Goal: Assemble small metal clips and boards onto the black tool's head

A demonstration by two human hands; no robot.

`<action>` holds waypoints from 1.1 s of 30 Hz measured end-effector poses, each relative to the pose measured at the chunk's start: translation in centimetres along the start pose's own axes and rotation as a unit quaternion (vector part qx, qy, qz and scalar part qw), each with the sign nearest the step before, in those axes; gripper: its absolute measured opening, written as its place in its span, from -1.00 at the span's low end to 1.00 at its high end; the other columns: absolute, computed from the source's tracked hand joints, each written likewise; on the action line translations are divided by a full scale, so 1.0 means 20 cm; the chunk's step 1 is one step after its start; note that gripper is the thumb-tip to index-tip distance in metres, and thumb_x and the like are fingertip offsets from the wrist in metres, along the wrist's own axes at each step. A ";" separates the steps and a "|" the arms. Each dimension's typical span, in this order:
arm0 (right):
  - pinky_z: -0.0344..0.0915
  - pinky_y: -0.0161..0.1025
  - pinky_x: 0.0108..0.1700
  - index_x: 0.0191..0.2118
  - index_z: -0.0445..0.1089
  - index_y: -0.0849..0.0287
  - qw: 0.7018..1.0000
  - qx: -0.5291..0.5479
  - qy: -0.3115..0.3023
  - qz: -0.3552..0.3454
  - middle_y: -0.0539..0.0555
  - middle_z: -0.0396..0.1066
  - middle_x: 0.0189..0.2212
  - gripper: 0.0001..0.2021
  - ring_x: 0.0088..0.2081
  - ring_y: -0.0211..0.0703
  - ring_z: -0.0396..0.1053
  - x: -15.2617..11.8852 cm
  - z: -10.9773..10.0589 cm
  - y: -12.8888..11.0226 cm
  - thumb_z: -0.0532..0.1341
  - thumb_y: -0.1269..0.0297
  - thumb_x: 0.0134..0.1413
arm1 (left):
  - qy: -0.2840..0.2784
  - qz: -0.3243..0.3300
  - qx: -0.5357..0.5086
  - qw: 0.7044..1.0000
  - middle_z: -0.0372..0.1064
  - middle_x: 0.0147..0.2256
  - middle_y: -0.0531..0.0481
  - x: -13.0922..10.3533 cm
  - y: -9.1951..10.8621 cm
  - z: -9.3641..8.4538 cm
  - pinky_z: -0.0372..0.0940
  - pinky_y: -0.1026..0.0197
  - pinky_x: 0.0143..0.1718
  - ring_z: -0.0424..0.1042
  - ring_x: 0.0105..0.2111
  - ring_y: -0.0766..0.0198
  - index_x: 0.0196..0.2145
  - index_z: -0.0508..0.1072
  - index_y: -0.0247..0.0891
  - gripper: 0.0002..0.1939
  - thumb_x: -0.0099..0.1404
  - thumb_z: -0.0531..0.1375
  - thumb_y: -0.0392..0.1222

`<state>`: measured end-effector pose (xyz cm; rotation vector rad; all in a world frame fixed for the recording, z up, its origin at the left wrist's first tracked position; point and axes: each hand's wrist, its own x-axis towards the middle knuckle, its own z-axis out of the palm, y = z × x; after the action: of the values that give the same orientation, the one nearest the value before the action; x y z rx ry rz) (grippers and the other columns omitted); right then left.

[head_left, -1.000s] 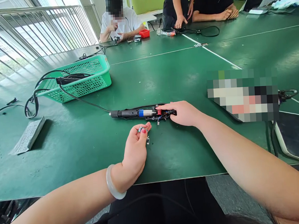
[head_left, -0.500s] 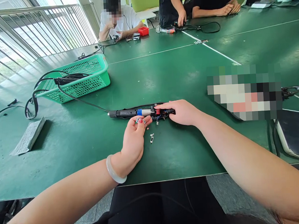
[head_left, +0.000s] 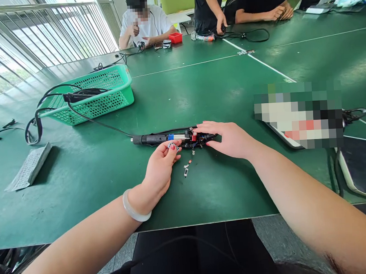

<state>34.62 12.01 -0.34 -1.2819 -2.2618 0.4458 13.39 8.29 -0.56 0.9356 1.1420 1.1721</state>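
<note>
A corded black tool, which looks like an electric screwdriver (head_left: 151, 139) with its casing opened, lies across the table. A blue band, a silver motor section and a red part with wires show along it. My left hand (head_left: 160, 164), wearing a pale bangle, pinches a small light-coloured part (head_left: 173, 145) between thumb and fingertips, just in front of the tool. My right hand (head_left: 232, 138) straddles the tool's right end, fingers over the far side and thumb on the near side. Several tiny loose parts (head_left: 186, 172) lie on the table below the tool.
A green basket (head_left: 101, 106) holding black cables stands at the left. Near it lies a folded printed paper (head_left: 31, 167). To the right are a blurred-out item and a dark pad with a pale rim (head_left: 361, 166). Across the table, people sit or stand beside a red box (head_left: 175, 38).
My right hand has slid slightly right along the tool, its thumb and fingers wider apart. My left hand, still pinching the small part, has shifted a little left, uncovering a reddish bit on the table.
</note>
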 end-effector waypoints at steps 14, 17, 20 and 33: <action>0.24 -0.07 -0.08 -0.39 0.55 0.03 0.994 -0.029 0.063 -0.086 0.04 0.41 -0.23 -0.95 -0.15 -0.08 0.24 0.06 0.12 -0.03 0.32 0.32 -0.01 | -0.045 -0.072 0.063 0.994 0.50 -0.27 -0.07 0.05 0.01 -0.03 0.34 0.26 -0.29 0.45 -0.40 0.38 -0.07 0.49 -0.28 -0.72 0.29 0.12 -0.27; 0.22 -0.06 -0.08 -0.44 0.54 0.04 0.994 -0.027 0.065 -0.089 0.04 0.40 -0.24 -0.92 -0.16 -0.08 0.22 0.06 0.13 -0.04 0.30 0.32 0.02 | -0.054 -0.076 0.047 0.995 0.51 -0.25 -0.07 0.05 0.01 -0.02 0.38 0.21 -0.18 0.48 -0.35 0.34 -0.07 0.50 -0.29 -0.72 0.30 0.09 -0.30; 0.20 -0.07 -0.08 -0.45 0.54 0.03 0.993 -0.030 0.069 -0.093 0.04 0.39 -0.21 -0.89 -0.16 -0.08 0.20 0.06 0.14 -0.04 0.28 0.32 0.05 | -0.066 -0.069 0.060 0.994 0.52 -0.24 -0.06 0.04 0.00 -0.02 0.39 0.13 -0.12 0.48 -0.36 0.32 -0.10 0.52 -0.27 -0.70 0.24 0.12 -0.37; 0.16 -0.04 -0.07 -0.45 0.53 0.07 0.985 -0.103 0.063 -0.126 0.08 0.38 -0.11 -0.83 -0.07 -0.01 0.18 0.05 0.15 -0.11 0.22 0.36 0.10 | -0.086 0.016 0.235 0.968 0.54 -0.20 -0.02 0.05 -0.02 -0.02 0.41 0.14 -0.18 0.50 -0.37 0.26 -0.06 0.52 -0.17 -0.63 0.22 0.09 -0.35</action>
<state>30.91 11.62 -1.42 -1.0640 -2.3666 0.0404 13.07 9.10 -1.22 1.3929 1.2897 0.8352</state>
